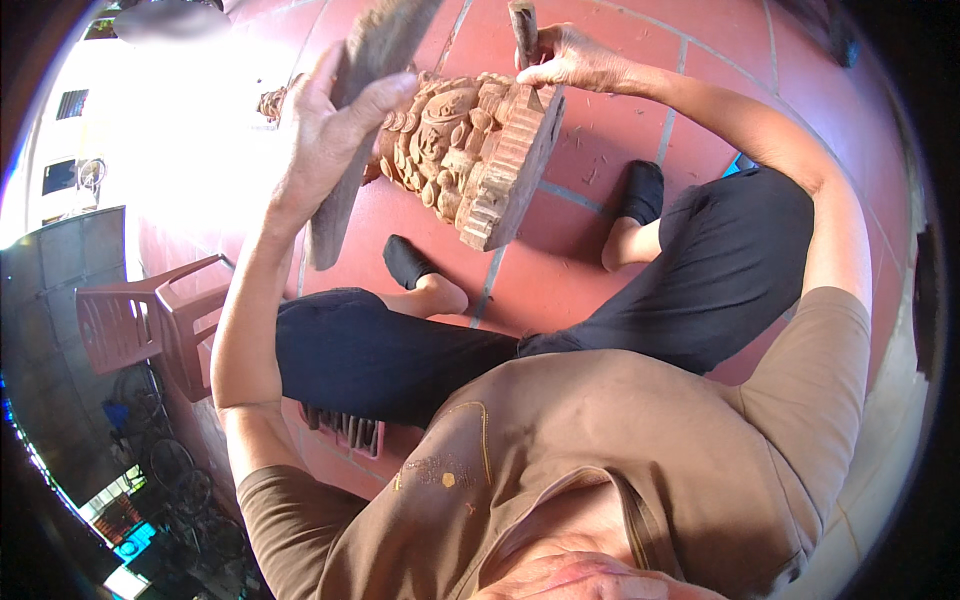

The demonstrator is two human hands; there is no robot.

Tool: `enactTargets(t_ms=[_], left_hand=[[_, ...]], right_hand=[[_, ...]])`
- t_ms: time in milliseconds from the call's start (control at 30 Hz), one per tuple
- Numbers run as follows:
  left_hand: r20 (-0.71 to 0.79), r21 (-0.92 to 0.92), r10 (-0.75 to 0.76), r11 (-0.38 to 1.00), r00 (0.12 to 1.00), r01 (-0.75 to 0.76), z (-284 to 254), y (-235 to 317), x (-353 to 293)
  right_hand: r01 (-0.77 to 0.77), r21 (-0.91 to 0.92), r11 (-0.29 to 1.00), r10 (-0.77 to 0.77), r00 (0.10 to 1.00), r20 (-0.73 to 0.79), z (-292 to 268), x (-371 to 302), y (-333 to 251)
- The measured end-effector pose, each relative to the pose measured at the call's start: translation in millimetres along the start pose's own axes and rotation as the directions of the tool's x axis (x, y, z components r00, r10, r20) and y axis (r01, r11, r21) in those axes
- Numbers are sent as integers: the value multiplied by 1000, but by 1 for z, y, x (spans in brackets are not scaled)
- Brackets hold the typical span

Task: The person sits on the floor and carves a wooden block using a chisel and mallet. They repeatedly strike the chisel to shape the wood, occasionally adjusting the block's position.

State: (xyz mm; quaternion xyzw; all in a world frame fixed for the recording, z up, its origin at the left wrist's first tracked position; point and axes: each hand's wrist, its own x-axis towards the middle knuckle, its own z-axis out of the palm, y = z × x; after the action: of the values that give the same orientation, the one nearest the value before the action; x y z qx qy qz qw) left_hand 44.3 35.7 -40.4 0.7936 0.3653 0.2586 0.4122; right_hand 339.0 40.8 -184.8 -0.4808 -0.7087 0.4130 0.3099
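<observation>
A carved reddish-brown wooden sculpture (435, 150), dense with rounded relief, lies on its side on the tiled floor beyond my feet. Its flat, notched base (515, 165) faces toward the right. My left hand (335, 135) is wrapped round a long, thick greyish wooden bar (375, 60), held raised and slanting in front of the sculpture's left part. At the base's upper corner, my right hand (570, 62) grips a chisel (523, 28) by its short, worn shaft. A dark pointed tip shows against the wood below those fingers.
Wood shavings (590, 160) lie scattered on the red tiles near my right foot (635, 210). A brown plastic chair (165, 315) stands at left. Beside my left thigh is a pink tray (362, 438) with several dark rods. Bicycles (170, 460) crowd the lower left; glare washes out the upper left.
</observation>
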Motion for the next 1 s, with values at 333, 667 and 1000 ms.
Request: enactTargets(t_ms=[333, 667, 1000], left_hand=[[126, 252, -63, 967, 990, 29, -3, -11, 6], [-122, 353, 155, 930, 980, -103, 3, -16, 0], [-49, -24, 106, 994, 993, -108, 2, 7, -3]], right_hand=[[48, 33, 998, -48, 999, 12, 2, 0, -2], [71, -25, 997, -70, 997, 29, 5, 3, -7], [95, -18, 995, -96, 995, -12, 6, 0, -5]])
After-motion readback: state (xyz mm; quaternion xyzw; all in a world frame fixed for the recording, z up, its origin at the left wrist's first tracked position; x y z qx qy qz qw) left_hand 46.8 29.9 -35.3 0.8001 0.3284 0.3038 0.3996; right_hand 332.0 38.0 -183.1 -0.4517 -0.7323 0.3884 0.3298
